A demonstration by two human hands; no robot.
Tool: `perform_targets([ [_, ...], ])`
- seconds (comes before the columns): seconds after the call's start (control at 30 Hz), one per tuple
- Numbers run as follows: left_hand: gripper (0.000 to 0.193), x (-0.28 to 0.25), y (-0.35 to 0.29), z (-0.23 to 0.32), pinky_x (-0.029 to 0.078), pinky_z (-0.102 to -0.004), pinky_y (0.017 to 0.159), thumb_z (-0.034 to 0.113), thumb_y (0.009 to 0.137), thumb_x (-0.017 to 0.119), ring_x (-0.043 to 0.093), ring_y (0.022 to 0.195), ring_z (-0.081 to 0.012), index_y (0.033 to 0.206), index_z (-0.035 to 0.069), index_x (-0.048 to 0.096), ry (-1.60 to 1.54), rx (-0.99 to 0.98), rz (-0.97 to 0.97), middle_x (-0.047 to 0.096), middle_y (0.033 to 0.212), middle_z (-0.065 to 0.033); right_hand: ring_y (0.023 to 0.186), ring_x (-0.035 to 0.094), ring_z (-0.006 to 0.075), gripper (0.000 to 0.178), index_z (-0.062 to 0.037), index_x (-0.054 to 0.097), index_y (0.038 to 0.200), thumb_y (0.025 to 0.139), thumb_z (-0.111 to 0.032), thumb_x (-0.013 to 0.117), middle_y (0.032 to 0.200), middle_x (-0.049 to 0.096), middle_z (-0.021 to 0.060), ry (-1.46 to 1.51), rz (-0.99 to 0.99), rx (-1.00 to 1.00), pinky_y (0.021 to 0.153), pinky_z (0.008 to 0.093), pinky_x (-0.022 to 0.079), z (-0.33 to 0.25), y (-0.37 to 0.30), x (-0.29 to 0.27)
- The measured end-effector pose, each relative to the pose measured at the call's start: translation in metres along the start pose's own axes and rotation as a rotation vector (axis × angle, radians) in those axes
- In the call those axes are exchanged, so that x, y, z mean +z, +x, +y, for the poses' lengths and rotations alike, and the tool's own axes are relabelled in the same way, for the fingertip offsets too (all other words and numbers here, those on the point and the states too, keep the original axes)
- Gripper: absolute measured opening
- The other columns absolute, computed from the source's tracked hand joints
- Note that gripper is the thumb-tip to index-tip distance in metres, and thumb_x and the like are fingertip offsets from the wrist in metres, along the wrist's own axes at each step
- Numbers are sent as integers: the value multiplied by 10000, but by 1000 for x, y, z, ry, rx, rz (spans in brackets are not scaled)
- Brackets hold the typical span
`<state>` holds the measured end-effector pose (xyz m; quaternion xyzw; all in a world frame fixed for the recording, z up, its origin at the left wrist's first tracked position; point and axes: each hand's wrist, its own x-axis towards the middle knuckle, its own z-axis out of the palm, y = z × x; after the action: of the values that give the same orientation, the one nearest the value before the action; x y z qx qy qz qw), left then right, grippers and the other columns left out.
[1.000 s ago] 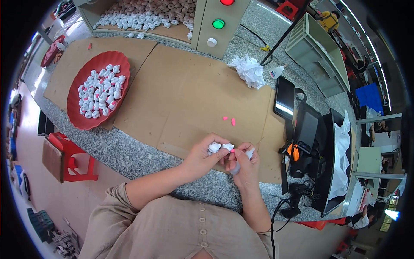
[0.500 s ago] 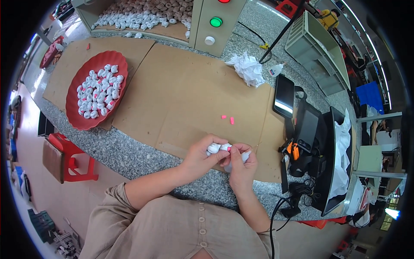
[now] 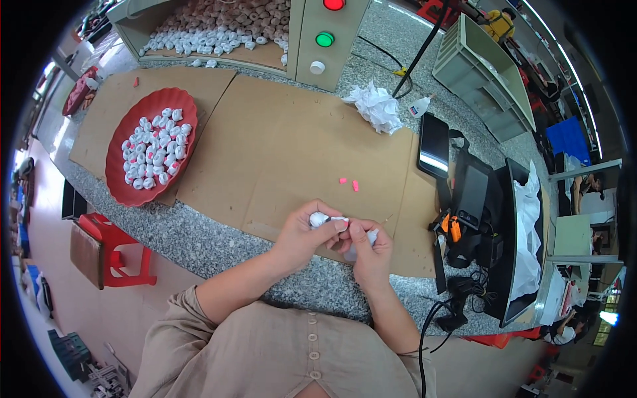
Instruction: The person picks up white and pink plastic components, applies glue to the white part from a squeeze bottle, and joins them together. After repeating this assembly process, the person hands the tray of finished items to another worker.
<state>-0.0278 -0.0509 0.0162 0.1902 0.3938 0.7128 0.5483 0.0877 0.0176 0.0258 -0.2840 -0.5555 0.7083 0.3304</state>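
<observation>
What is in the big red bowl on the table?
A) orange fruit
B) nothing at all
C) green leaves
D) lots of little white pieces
D: the red bowl on the cardboard sheet is heaped with small white pieces, like the one pinched in the left hand beside the right hand.

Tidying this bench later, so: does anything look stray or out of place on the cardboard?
Two small pink bits lie loose mid-cardboard, apart from the red tray. A crumpled white paper wad sits at the sheet's far edge. Both hands hold a small white piece.
</observation>
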Motion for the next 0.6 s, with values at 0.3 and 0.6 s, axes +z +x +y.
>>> perform_targets([
  [0.3,144,4,-1,-4,412,-224,564,106,837,521,491,624,-101,946,31,463,86,11,-23,541,748,-49,583,516,81,157,35,530,941,830,-74,521,741,589,79,65,-9,57,520,201,427,1,0,-8],
  [0.6,132,5,1,-1,414,-206,563,94,839,517,487,630,-78,946,33,470,94,-13,20,547,751,-30,564,523,95,123,32,544,903,814,-52,537,717,585,82,105,-23,140,500,201,423,-6,4,-7],
])
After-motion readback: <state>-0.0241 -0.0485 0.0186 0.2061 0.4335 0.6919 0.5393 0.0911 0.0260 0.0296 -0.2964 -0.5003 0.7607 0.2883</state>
